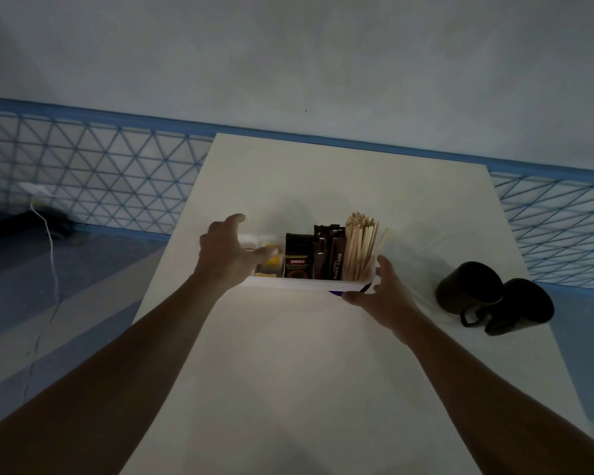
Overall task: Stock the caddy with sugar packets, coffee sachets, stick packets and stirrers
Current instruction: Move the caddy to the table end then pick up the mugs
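The left hand covers the caddy's left end and most of the yellow packets there. The right hand hides its right near corner, and whether it grips is unclear. The table's near edge is cut off.

Dim, underexposed, cold blue cast throughout. We read the table as the brightest surface, evenly lit. Soft diffuse shadows lie on the table behind the caddy and beside the mugs at the table's right edge; the mugs crush to near black. Left of the table, floor and cable smear with blur. The rail behind the table bows: wide-angle distortion. Table centre is reasonably sharp.
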Demonstrator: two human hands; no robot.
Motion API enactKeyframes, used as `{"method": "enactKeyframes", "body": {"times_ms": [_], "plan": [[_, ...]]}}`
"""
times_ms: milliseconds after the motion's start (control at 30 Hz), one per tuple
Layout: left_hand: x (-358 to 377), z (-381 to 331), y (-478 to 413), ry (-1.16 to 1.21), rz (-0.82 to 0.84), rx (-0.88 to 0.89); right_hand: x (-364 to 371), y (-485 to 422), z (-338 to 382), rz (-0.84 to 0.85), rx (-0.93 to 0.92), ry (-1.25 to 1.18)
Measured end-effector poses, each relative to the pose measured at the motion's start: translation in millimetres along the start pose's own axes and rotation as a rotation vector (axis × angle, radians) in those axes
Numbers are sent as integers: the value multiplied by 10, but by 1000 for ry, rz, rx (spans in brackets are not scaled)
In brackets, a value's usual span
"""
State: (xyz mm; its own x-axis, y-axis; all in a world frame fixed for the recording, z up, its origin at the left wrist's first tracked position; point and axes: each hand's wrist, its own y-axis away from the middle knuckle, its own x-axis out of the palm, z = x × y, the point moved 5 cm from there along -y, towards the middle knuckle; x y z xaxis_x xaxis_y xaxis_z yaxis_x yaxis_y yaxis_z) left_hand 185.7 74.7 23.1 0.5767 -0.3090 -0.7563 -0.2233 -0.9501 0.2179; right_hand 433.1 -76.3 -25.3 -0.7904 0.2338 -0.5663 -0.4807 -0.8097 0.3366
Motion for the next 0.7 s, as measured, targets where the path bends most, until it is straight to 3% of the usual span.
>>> {"method": "enactKeyframes", "body": {"times_ms": [100, 267, 700], "plan": [[44, 198, 24, -56, 71, -44, 24, 2, 32, -18, -23, -10], [174, 422, 53, 53, 99, -122, 90, -52, 47, -36, -17, -39], [412, 750, -143, 155, 121, -50, 202, -255, -14, -97, 15, -47]]}}
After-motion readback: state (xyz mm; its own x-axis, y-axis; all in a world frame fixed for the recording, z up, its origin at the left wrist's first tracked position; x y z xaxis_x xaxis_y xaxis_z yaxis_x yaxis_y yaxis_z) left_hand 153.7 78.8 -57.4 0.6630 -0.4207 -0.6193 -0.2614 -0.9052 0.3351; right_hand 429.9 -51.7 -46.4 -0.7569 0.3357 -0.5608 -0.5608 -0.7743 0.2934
